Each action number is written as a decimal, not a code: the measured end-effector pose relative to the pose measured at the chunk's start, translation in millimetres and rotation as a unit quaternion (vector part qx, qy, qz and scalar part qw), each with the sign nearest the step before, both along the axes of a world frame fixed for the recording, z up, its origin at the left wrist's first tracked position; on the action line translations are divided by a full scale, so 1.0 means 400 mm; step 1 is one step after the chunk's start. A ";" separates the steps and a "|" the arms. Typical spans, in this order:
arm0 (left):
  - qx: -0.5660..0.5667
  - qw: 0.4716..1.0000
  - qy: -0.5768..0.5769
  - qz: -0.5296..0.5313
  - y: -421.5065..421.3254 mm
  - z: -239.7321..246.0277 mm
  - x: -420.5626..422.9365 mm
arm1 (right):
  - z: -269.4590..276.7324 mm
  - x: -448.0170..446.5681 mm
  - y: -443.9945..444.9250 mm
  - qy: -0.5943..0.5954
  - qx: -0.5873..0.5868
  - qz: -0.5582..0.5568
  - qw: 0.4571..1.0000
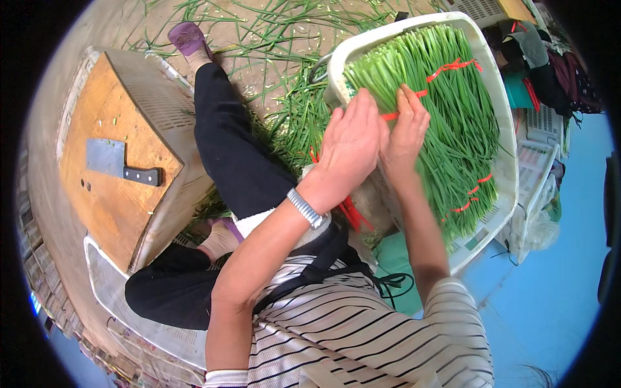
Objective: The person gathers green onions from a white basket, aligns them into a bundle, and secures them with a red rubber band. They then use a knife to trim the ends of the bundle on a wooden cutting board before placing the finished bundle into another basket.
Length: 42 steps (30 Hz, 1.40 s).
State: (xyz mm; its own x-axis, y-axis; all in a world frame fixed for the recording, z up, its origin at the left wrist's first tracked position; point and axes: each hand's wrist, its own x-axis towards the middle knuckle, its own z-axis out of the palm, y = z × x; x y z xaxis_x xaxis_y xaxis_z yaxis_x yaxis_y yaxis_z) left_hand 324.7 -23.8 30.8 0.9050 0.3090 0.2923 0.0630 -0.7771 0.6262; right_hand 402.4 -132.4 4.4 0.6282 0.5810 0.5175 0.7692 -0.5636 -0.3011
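Observation:
A white plastic crate (504, 121) at the right is packed with bundles of garlic chives (451, 106) bound with red ties. My left hand (351, 133), with a metal watch (304, 208) on the wrist, lies against the near side of a chive bundle (383, 82), palm turned away from view. Beside it, my right hand (407, 123) curves its fingers over the same bundle near its red tie (389, 116). The hands meet at the heels of the palms. The left palm and what it touches are hidden.
A cleaver (109, 157) lies on a wooden board (92, 203) atop an upturned crate (153, 92) at the left. Loose chives and trimmings (271, 34) litter the floor. Red ties (353, 213) hang by my lap. More crates (531, 165) stand at the far right.

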 end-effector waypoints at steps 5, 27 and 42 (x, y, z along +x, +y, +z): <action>-0.036 0.994 -0.102 -0.023 -0.033 0.050 -0.003 | -0.010 0.003 -0.015 0.011 -0.006 -0.011 1.000; 0.098 0.988 -0.030 -0.119 -0.036 0.013 0.096 | -0.064 0.029 -0.045 0.160 0.010 -0.070 0.985; 0.265 0.947 0.071 -0.167 -0.056 -0.051 0.146 | -0.104 0.021 -0.167 0.056 -0.027 -0.027 0.998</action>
State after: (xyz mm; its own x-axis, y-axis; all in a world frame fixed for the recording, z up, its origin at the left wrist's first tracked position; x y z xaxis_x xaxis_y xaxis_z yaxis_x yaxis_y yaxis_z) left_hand 383.0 -46.1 10.5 0.9682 -0.1578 0.1939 -0.1876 -0.9713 0.1463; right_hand 410.6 -199.3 -37.2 0.7110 0.5698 0.4122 0.7010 -0.6205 -0.3515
